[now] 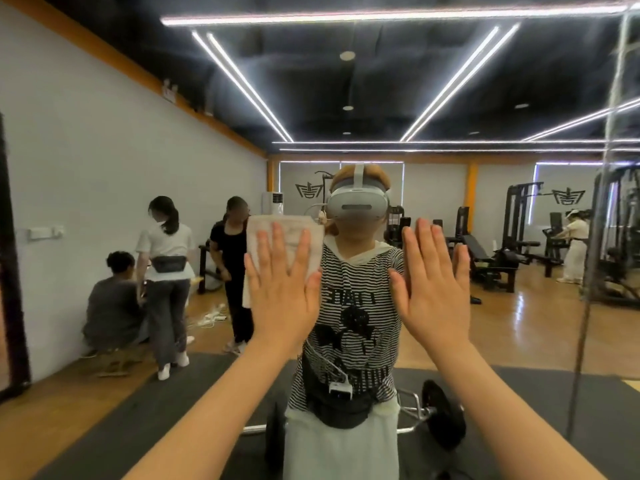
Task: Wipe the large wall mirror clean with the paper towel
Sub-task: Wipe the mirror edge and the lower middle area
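While left hand (282,296) presses paper towel (287,233) flat on mirror (104,133), towel's middle hidden; right hand (431,289) flat, empty.

Left hand (282,289): flat, fingers straight, pressing the paper towel (287,237) against the mirror (104,140).
Right hand (433,289): flat on the glass beside it, fingers straight (nothing under it).
Between the hands: reflection of the striped shirt (356,306).
Below the hands: barbell (440,414) reflected.
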Demonstrator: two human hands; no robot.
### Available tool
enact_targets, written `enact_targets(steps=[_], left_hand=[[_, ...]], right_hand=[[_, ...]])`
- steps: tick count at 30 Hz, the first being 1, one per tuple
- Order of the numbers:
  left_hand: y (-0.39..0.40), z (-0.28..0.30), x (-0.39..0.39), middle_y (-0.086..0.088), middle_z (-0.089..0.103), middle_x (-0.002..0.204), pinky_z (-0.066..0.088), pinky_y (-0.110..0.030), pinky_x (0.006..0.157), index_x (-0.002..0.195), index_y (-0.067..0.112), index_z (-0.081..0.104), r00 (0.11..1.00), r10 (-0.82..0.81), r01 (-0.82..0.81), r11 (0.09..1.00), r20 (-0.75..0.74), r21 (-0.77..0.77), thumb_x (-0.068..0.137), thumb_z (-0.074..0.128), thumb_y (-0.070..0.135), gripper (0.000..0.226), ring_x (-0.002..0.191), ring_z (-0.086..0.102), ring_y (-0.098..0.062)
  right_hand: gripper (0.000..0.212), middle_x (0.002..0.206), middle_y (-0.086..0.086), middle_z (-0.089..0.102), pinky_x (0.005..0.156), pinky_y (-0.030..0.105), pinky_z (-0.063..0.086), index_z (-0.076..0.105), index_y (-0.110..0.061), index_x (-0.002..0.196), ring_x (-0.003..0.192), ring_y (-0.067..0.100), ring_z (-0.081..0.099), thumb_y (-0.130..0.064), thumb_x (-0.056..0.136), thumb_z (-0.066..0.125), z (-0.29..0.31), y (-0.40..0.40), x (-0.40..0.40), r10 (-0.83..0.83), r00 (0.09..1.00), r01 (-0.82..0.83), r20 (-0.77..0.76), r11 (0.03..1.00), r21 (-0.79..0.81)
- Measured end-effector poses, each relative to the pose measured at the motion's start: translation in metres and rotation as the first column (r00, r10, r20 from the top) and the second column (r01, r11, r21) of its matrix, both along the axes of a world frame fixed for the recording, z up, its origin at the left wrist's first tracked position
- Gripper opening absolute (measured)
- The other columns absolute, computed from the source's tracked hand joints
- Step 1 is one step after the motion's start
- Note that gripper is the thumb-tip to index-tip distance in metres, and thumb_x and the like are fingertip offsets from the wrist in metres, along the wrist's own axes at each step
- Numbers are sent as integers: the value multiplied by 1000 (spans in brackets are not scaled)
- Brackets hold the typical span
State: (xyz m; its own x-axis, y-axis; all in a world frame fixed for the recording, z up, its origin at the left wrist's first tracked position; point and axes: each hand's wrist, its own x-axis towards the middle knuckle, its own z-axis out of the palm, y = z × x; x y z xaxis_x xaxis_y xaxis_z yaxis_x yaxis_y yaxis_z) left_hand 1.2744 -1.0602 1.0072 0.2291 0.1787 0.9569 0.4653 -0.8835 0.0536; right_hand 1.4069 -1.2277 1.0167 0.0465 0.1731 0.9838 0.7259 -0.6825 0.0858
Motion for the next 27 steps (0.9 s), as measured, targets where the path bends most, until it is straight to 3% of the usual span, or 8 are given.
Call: enact_targets(steps=[3, 7, 12, 16, 20, 23, 25, 27], left_hand=[[28, 0, -17, -12, 0, 161, -9, -43, 118, 155, 30, -6, 999, -18, 20, 997, -36, 76, 101, 15, 44, 59, 149, -4, -29], [46, 4, -33, -14, -5, 162, 3, -55, 118, 155, 23, -3, 991, 21, 4, 982, 133, -188, 101, 9, 44, 59, 149, -4, -32], [17, 10, -12, -16, -2, 162, -3, -51, 117, 155, 21, 3, 957, 70, 49, 918, 281, -393, 99, 11, 42, 60, 148, -4, -36], [-27, 3, 18, -13, -9, 159, -9, -43, 117, 153, 26, -9, 968, 3, 69, 958, 251, -278, 100, 18, 39, 60, 147, -8, -29], [-54, -13, 40, -12, -3, 161, 2, -54, 116, 155, 24, -3, 990, -84, 93, 993, 117, -77, 101, 21, 38, 62, 148, -5, -32], [-31, -18, 30, -10, -9, 162, -1, -51, 117, 155, 27, -3, 998, -56, 55, 997, 14, 58, 99, 26, 39, 65, 149, -8, -29], [-15, -18, 17, -8, -12, 162, -3, -48, 117, 155, 28, -6, 999, -37, 37, 997, 2, 71, 99, 24, 40, 64, 149, -8, -28], [1, -16, 5, -10, -7, 162, -5, -45, 118, 155, 24, -3, 998, -24, 26, 1000, 64, -18, 102, 16, 42, 59, 149, -10, -28]], right_hand=[[62, 159, 8, 18, 120, 44, 0, 23, -11, 152, 148, 15, 6, -43, 98, 29, 1, -1, 1, 2, 1000, -2, 5, 1000, -4], [62, 158, 8, 19, 120, 44, 1, 23, -12, 152, 148, 16, 7, -42, 98, 30, 0, -1, 0, -7, 1000, 7, 6, 1000, -1], [61, 158, 8, 19, 121, 42, -4, 25, -12, 151, 147, 16, 8, -41, 98, 30, 0, 0, -3, 1, 1000, -1, 17, 1000, 23], [62, 158, 8, 19, 121, 41, -5, 23, -12, 151, 148, 16, 8, -42, 98, 30, 0, 0, -1, 7, 1000, -7, 12, 1000, 20], [62, 158, 9, 21, 120, 42, -3, 22, -12, 152, 148, 17, 10, -42, 98, 30, 0, -2, 0, 12, 1000, -12, 13, 1000, 4], [62, 157, 10, 25, 119, 43, 1, 26, -11, 151, 146, 21, 17, -41, 97, 32, 1, -2, 0, 33, 999, -33, 20, 999, 9], [62, 157, 10, 26, 119, 44, 3, 28, -11, 150, 146, 21, 18, -41, 96, 33, 1, -2, 0, 41, 999, -42, 19, 999, 12], [62, 157, 8, 24, 118, 44, 3, 27, -11, 150, 146, 21, 17, -41, 96, 33, 1, -3, 0, 38, 999, -38, 15, 999, 11]])
